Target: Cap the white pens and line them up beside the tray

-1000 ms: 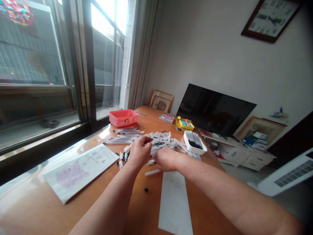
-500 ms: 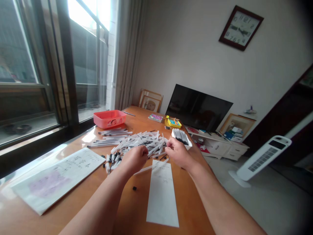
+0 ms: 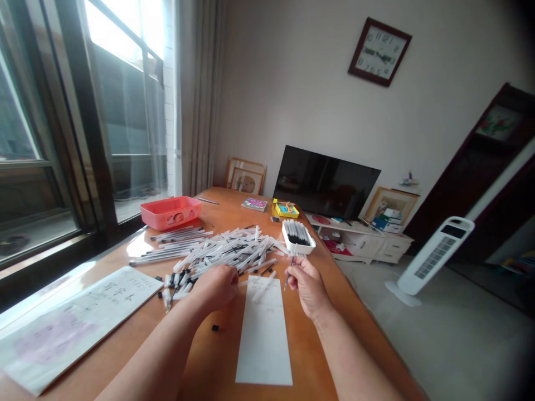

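My right hand (image 3: pixel 307 283) pinches a thin pen refill (image 3: pixel 288 274), its tip pointing down, just right of a white paper strip (image 3: pixel 264 340). My left hand (image 3: pixel 220 285) is closed with curled fingers at the near edge of a heap of clear pen barrels (image 3: pixel 234 249). A translucent tube end shows beside its fingertips; whether it is gripped I cannot tell. Black caps (image 3: pixel 180 277) and short clear pieces lie left of that hand. Beyond my right hand stands a white box (image 3: pixel 308 249) packed with black-ended pen parts.
A red plastic box (image 3: pixel 171 214) sits at the far left, with long refills (image 3: pixel 167 248) in front. A writing booklet (image 3: pixel 79 323) lies at left, a loose black cap (image 3: pixel 215 328) near me. A yellow box (image 3: pixel 286 210) and a small booklet (image 3: pixel 254 204) are at the back.
My right hand has moved back from the white box and turned, now showing a refill in its fingers. My left hand stays closed near the heap. The view has shifted right.
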`<state>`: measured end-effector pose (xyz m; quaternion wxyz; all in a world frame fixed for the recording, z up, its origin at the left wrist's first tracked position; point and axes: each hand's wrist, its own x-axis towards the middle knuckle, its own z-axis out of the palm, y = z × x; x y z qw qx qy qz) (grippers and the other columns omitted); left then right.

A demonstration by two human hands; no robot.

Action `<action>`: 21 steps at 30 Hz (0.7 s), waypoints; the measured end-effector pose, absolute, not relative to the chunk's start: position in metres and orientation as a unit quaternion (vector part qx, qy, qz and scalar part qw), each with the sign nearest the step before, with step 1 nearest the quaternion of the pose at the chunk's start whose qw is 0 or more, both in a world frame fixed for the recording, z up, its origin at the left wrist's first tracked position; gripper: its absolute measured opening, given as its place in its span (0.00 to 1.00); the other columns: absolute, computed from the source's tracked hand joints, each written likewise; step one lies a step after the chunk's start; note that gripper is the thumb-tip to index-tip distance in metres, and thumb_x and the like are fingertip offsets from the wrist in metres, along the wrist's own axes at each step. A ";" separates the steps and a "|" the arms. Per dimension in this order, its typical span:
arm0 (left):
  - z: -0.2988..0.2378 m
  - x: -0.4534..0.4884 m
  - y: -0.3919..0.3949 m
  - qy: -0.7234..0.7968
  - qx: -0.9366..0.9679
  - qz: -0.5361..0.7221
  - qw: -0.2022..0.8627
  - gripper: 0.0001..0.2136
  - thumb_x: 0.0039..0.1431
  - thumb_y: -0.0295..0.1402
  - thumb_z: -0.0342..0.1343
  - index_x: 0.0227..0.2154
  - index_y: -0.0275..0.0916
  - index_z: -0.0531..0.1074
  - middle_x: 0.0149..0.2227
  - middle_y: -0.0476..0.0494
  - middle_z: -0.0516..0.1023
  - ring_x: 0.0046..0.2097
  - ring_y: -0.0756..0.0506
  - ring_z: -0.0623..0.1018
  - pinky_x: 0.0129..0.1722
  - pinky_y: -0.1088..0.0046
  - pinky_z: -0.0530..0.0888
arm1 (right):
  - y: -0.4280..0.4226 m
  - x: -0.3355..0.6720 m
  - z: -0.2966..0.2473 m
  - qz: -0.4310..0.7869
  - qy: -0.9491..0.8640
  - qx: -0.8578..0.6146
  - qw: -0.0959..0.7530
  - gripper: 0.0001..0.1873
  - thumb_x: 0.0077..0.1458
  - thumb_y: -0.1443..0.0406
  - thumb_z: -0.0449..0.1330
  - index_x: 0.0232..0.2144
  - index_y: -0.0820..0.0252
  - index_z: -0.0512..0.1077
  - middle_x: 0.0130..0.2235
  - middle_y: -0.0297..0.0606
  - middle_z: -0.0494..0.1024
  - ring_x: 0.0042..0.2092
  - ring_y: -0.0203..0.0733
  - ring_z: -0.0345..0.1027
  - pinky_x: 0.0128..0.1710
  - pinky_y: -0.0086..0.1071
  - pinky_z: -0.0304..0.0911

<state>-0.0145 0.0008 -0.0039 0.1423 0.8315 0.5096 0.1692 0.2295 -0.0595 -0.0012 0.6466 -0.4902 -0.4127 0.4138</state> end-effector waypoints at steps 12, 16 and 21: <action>0.031 -0.009 -0.013 0.395 0.562 0.381 0.619 0.15 0.53 0.37 0.57 0.42 0.36 0.76 0.30 0.46 0.75 0.31 0.49 0.71 0.32 0.74 0.66 | -0.059 0.234 -0.004 0.463 -0.347 -0.468 0.668 0.13 0.46 0.65 0.63 0.37 0.60 0.71 0.25 0.33 0.76 0.22 0.29 0.57 0.21 0.23 0.50; 0.034 -0.008 -0.016 0.364 0.572 0.390 0.624 0.15 0.52 0.38 0.62 0.42 0.38 0.74 0.30 0.49 0.73 0.31 0.50 0.69 0.33 0.75 0.66 | -0.061 0.232 0.000 0.476 -0.336 -0.435 0.687 0.11 0.46 0.67 0.64 0.35 0.60 0.71 0.25 0.32 0.75 0.22 0.29 0.58 0.21 0.23 0.50; 0.033 -0.004 -0.018 0.393 0.717 0.350 0.458 0.16 0.57 0.48 0.59 0.27 0.39 0.70 0.23 0.54 0.60 0.26 0.52 0.59 0.26 0.75 0.55 | -0.069 0.226 0.014 0.471 -0.362 -0.383 0.708 0.10 0.51 0.64 0.66 0.36 0.59 0.71 0.30 0.36 0.78 0.27 0.32 0.65 0.25 0.24 0.55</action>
